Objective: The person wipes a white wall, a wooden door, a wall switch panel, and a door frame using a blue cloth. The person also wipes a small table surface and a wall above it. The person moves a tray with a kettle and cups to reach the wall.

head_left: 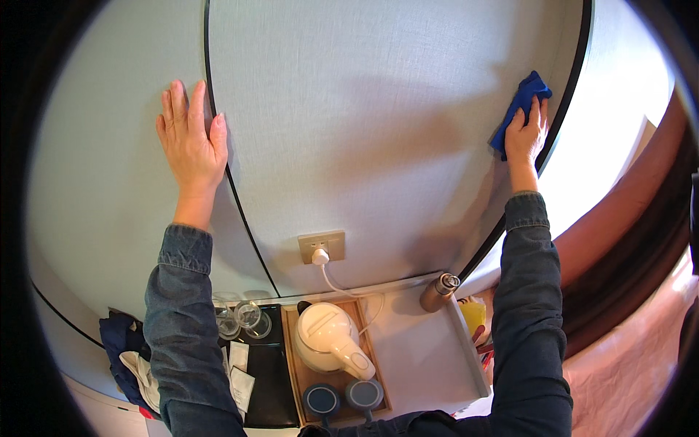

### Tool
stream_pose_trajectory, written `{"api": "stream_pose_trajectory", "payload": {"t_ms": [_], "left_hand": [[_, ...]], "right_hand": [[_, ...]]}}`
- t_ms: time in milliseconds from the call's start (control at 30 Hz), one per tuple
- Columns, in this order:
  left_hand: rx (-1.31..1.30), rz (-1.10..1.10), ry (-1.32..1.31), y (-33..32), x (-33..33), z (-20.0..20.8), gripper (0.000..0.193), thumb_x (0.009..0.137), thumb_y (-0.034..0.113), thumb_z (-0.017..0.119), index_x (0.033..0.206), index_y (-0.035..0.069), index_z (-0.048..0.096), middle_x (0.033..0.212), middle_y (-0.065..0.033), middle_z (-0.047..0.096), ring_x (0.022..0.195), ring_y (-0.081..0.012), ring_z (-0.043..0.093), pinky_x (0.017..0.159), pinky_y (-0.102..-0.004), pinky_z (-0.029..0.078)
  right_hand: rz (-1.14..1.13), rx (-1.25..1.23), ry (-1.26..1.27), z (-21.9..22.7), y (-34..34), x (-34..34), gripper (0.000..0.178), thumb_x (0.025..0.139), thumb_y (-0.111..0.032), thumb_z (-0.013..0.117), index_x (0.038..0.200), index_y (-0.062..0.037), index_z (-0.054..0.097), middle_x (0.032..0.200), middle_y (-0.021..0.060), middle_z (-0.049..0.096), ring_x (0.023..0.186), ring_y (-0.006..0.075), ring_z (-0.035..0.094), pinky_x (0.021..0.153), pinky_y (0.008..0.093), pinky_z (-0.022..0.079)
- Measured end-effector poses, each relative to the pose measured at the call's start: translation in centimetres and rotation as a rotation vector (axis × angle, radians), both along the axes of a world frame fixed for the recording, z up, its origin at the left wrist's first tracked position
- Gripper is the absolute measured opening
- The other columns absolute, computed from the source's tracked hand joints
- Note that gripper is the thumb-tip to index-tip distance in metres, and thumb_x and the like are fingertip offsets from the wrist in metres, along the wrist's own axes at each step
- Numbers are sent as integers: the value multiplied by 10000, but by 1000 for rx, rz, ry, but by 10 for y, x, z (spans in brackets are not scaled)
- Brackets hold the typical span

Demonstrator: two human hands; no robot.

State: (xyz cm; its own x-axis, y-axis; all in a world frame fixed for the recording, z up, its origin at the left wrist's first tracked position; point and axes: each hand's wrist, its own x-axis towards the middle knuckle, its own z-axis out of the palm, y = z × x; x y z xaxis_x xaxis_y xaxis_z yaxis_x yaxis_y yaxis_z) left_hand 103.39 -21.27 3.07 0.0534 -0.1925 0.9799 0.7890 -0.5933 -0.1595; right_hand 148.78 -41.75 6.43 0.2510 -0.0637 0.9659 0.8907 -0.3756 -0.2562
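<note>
Flat against the pale wall panel (328, 87), my left hand (191, 142) rests with its fingers stretched out, beside a thin black seam. Nothing is in it. My right hand (527, 138) presses a folded blue cloth (520, 109) to the same wall at the right, close to the dark strip along the panel's edge. The fingers lie over the cloth and hold it to the surface. Both arms reach up over a white cabinet top (415, 342).
A cream electric kettle (324, 335) stands on a wooden tray (291, 342) with two mugs (321, 399), its plug in a wall socket (321, 246). Nearby are clear glasses (247, 315), white packets (240, 386) on a black tray (271, 408), and a brown bottle (439, 293). Brown curtains (619, 240) hang right.
</note>
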Motion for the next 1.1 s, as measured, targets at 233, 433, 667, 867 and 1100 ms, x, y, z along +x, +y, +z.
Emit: {"api": "stream_pose_trajectory", "payload": {"t_ms": [233, 433, 667, 867, 1100], "left_hand": [[24, -8, -6, 2, 1, 0, 461, 911, 314, 485, 1342, 154, 452, 1424, -164, 376, 1308, -381, 333, 1028, -538, 249], [-16, -11, 3, 0, -1, -2, 453, 917, 323, 480, 1340, 164, 457, 1426, -157, 373, 1318, -360, 326, 1041, -524, 233], [2, -14, 14, 1, -2, 1, 462, 916, 327, 477, 1343, 153, 452, 1434, -162, 358, 1327, -362, 312, 1052, -514, 218], [32, 22, 9, 2, -1, 0, 466, 908, 312, 489, 1347, 159, 448, 1433, -154, 366, 1327, -361, 316, 1043, -515, 236], [54, 19, 2, 3, 0, -1, 467, 905, 309, 499, 1345, 161, 449, 1420, -151, 386, 1312, -366, 338, 1032, -515, 251]], "right_hand": [[289, 197, -377, -10, 74, -112, 476, 762, -61, 569, 1227, 29, 520, 1382, 262, 376, 1264, 413, 366, 1065, 480, 263], [894, -49, -477, -48, 113, -278, 422, 697, 36, 556, 1118, 20, 587, 1310, 225, 447, 1226, 408, 403, 1031, 498, 312], [966, -307, -679, -65, 90, -235, 394, 698, 50, 562, 1073, -49, 634, 1253, 152, 517, 1174, 324, 481, 978, 425, 402], [452, 157, -429, -68, 43, -76, 378, 769, 27, 562, 1142, -17, 606, 1311, 219, 489, 1171, 369, 501, 1002, 413, 388], [247, 421, 114, -123, 34, -42, 443, 799, 1, 552, 1239, 12, 510, 1349, 229, 412, 1234, 380, 414, 1027, 426, 347]]}}
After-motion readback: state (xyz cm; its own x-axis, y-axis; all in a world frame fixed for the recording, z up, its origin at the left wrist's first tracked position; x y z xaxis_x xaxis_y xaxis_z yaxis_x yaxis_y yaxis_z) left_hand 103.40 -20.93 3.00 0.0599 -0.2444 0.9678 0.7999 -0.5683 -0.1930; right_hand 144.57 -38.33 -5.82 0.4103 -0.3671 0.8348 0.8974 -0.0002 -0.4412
